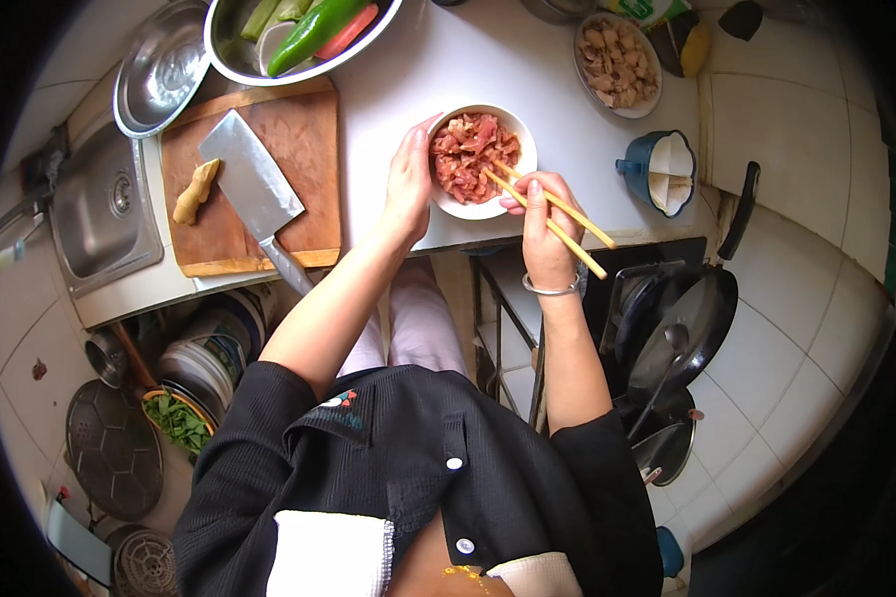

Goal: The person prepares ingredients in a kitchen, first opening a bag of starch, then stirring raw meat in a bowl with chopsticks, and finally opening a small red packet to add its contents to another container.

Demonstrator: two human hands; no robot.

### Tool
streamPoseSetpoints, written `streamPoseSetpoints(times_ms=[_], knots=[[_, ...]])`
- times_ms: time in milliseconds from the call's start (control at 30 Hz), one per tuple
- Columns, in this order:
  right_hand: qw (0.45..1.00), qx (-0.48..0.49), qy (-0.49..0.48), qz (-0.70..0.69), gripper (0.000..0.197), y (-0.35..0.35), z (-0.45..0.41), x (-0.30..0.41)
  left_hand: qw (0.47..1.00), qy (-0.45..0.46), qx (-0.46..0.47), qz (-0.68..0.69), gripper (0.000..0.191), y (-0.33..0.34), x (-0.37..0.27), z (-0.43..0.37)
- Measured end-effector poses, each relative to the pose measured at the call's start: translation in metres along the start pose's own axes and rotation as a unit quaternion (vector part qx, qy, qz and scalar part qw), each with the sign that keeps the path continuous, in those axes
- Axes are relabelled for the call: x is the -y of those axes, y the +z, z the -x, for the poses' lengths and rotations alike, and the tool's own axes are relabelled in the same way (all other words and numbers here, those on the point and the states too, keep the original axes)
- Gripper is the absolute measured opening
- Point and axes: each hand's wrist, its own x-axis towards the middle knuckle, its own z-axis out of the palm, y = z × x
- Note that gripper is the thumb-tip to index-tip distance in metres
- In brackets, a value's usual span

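Observation:
A white bowl (526, 142) of raw sliced meat (467, 153) stands near the counter's front edge. My left hand (409, 183) rests against the bowl's left side, steadying it with the fingers along the rim. In my right hand (551, 224) is a pair of wooden chopsticks (579, 216), their tips down in the meat. On the left lies a wooden cutting board (306, 142) bearing a cleaver (257, 179) and a piece of ginger root (196, 192). The cleaver's handle sticks out past the board's front edge, near my left forearm.
A metal bowl of vegetables (313, 37) and another metal bowl (160, 71) stand behind the board, beside a sink (104, 209). To the right are a plate of chopped pale pieces (618, 63) and a blue divided container (657, 172). A wok (679, 328) sits on the lower right.

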Motion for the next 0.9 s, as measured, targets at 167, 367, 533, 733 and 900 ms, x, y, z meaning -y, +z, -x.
streamPoseSetpoints(times_ms=[167, 367, 533, 733, 900], knots=[[0.999, 0.016, -0.015, -0.045, 0.013, 0.008, -0.013, 0.03, 0.994, 0.021, -0.017, -0.103, 0.041, 0.001, -0.015, 0.01], [0.998, 0.005, 0.05, -0.046, 0.014, 0.002, -0.004, 0.005, 1.0, 0.007, -0.009, 0.008, 0.042, -0.008, 0.001, -0.001], [0.994, -0.024, 0.031, -0.101, 0.017, 0.005, -0.019, 0.007, 1.0, -0.01, -0.008, 0.016, 0.041, -0.001, 0.003, 0.002], [0.994, -0.016, 0.081, -0.07, 0.019, -0.016, -0.003, 0.005, 1.0, 0.004, -0.017, -0.004, 0.043, -0.004, 0.001, 0.003], [0.999, 0.026, -0.037, 0.003, 0.014, 0.005, -0.011, 0.008, 0.999, 0.014, -0.024, -0.023, 0.045, 0.002, 0.006, 0.005]])
